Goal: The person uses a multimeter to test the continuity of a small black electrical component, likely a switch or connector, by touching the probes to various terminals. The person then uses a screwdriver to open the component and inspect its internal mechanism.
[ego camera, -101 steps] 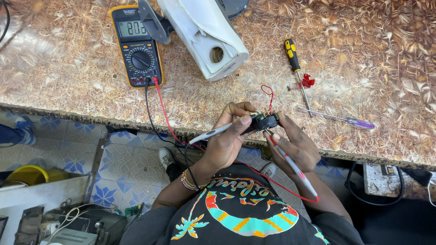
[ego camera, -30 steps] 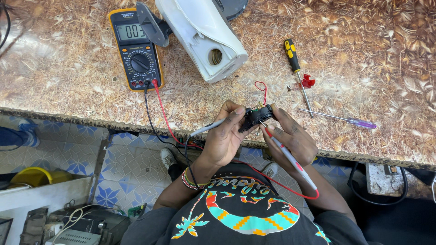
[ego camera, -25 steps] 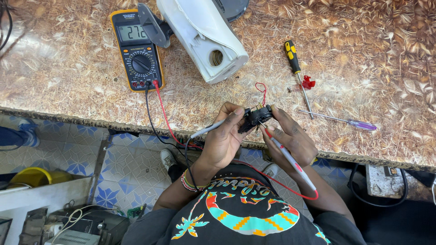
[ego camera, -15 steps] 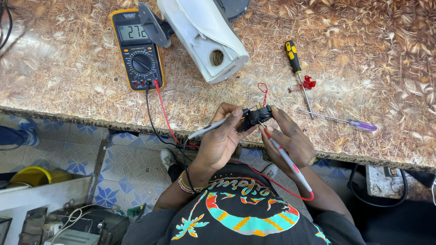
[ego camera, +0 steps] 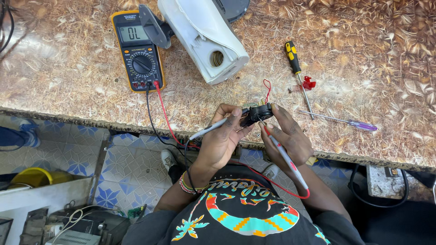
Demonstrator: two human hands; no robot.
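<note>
While a yellow multimeter [ego camera: 137,50] lies at the upper left of the frame on the patterned bench [ego camera: 68,81], its black and red leads trail down to the person at lower centre. A white appliance housing [ego camera: 204,38] lies just right of the meter. The left hand [ego camera: 220,140] has its grip clamped on a grey-tipped probe [ego camera: 210,129], its tip at a small black part [ego camera: 256,112]. The right hand [ego camera: 288,136] steadies that part with its fingertips and pinches a red probe [ego camera: 284,156]. Right of centre lie a yellow-handled screwdriver [ego camera: 296,68], a red clip [ego camera: 309,83] and a purple-handled screwdriver [ego camera: 345,121].
</note>
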